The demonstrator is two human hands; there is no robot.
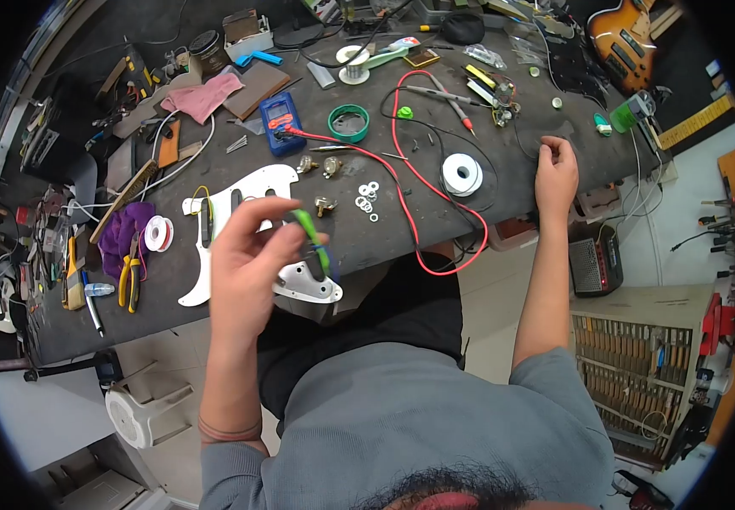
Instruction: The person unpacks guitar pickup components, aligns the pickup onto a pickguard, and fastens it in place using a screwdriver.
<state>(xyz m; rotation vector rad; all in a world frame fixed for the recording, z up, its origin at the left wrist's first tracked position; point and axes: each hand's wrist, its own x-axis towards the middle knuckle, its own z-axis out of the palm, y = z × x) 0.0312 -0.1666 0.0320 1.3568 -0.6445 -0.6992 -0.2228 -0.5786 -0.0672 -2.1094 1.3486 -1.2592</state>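
My left hand (252, 255) is raised over a white guitar pickguard (286, 180), its fingers closed round a green-handled tool (309, 231). The tool's working end is hidden, so its exact kind does not show. Dark pickups sit in the pickguard, and a yellow wire loops at its left end. Just beyond this hand lie several potentiometers (331, 167) and a group of metal washers (367, 202). My right hand (557, 174) rests at the right side of the bench with curled fingers; whatever is in them, if anything, is hidden. A white spool (462, 174) stands to its left.
A blue multimeter (280, 123) has red and black leads trailing over the bench's front edge. Behind it are a green ring-shaped container (349, 124) and a solder spool (353, 65). Yellow-handled pliers (131, 276) lie at left. A sunburst guitar (627, 47) is far right.
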